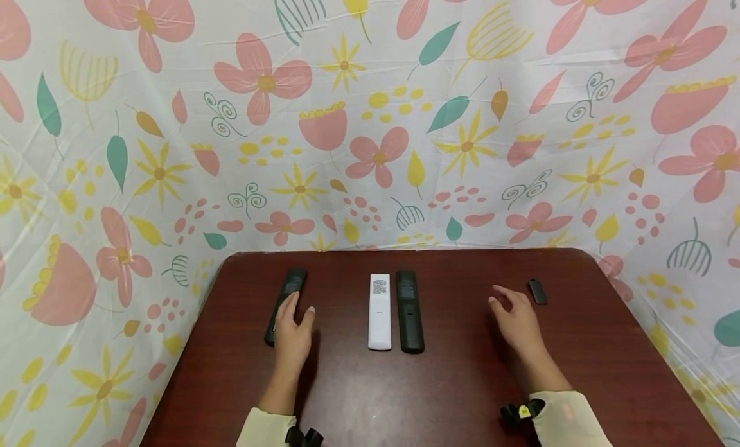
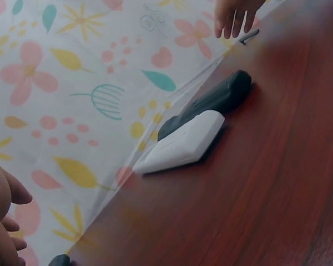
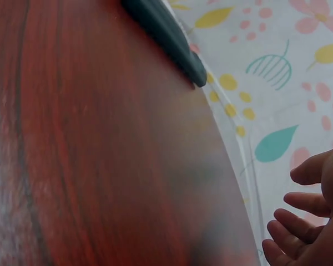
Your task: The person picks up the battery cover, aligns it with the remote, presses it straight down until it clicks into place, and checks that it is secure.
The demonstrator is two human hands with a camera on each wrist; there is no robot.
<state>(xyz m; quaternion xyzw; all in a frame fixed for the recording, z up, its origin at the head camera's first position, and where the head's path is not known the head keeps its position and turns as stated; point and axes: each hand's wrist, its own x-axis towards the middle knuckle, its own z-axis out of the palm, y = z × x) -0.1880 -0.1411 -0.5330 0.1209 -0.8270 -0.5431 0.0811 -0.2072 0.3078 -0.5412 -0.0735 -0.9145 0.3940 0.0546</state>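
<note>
The left hand [image 1: 293, 334] is just beside the left remote [image 1: 295, 282], partly covering it in the head view; its fingers are relaxed and its thumb stands apart, pinching nothing, though I cannot tell whether the fingertips touch the remote; the right hand [image 1: 518, 322] is over the right part of the table [image 1: 451, 389], its fingers loosely spread and bent a little, gripping nothing; the black piece [image 1: 537, 291] lies just beyond it to the right, apart from the fingers; between the hands lie the white remote [image 1: 379, 325] and the black remote [image 1: 410, 322], side by side with a narrow gap, both lengthwise away from the person; a printed label [image 1: 379, 285] shows at the white one's far end; the left remote lies tilted; a flowered cloth [image 1: 347, 68] hangs behind the table; both sleeves [image 1: 569, 418] are pale.
</note>
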